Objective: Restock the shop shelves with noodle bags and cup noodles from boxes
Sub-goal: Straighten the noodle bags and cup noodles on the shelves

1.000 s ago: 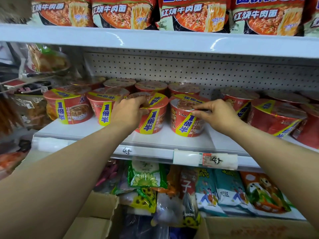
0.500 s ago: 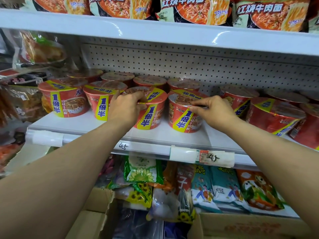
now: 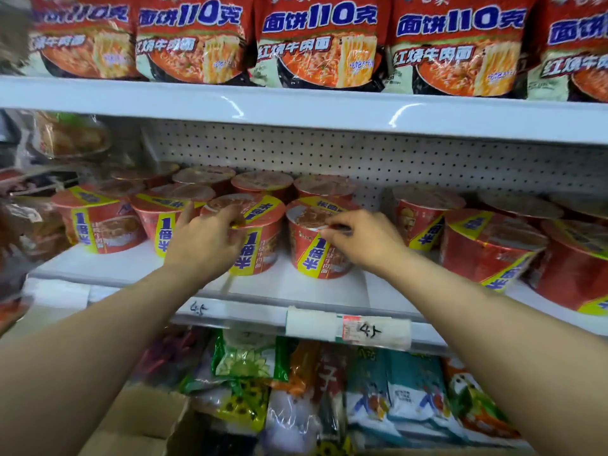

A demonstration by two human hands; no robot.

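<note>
Nearest, below the middle shelf (image 3: 286, 284), an open cardboard box (image 3: 141, 419) sits under a crowded row of snack bags (image 3: 365, 390). On that shelf's front rail hangs a white price label (image 3: 348, 329), and both forearms stretch over the rail. At the shelf's front, the left hand (image 3: 204, 241) curls its fingers round the near rim of the left cup noodle (image 3: 263, 238). The right hand (image 3: 362, 241) pinches, as far as the blur allows, the lid edge of the right cup noodle (image 3: 309, 258) just beside it. The other cup noodles (image 3: 487, 245) stand in rows behind and to either side on the same shelf. Above it, red noodle bags (image 3: 316, 44) stand side by side on the upper shelf (image 3: 296, 106).
</note>
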